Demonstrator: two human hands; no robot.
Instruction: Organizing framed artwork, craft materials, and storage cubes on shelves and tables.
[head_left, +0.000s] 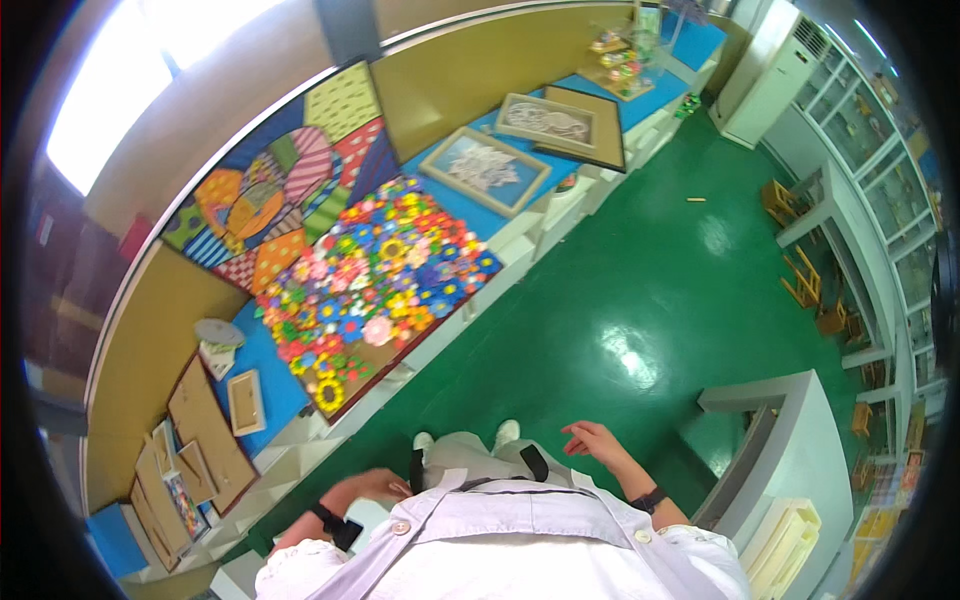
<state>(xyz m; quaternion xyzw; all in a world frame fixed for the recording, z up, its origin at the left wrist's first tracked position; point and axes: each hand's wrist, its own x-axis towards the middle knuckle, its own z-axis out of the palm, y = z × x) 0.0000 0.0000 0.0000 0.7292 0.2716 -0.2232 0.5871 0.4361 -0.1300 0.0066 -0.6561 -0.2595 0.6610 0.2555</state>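
My right hand [592, 440] hangs over the green floor, its fingers stretched out and nothing held in them. A dark band circles that wrist. My left hand [375, 486] is low beside my hip, smeared by motion, so whether it holds anything is unclear; a dark watch [343, 530] is on its wrist. Nearest to it is the white-edged counter along the left side. On that counter lies a panel covered with colourful flower shapes [385, 270]. Behind it leans a bright patchwork-patterned painting [290, 180].
Framed white paper-like pieces [487, 170] lie farther along the blue countertop [463, 208]. Brown boards [210, 420] and small frames stand at the near left. A grey-white table [800, 430] is close on my right. Wooden stools [800, 278] and a tall white cabinet-like unit [765, 80] stand farther off.
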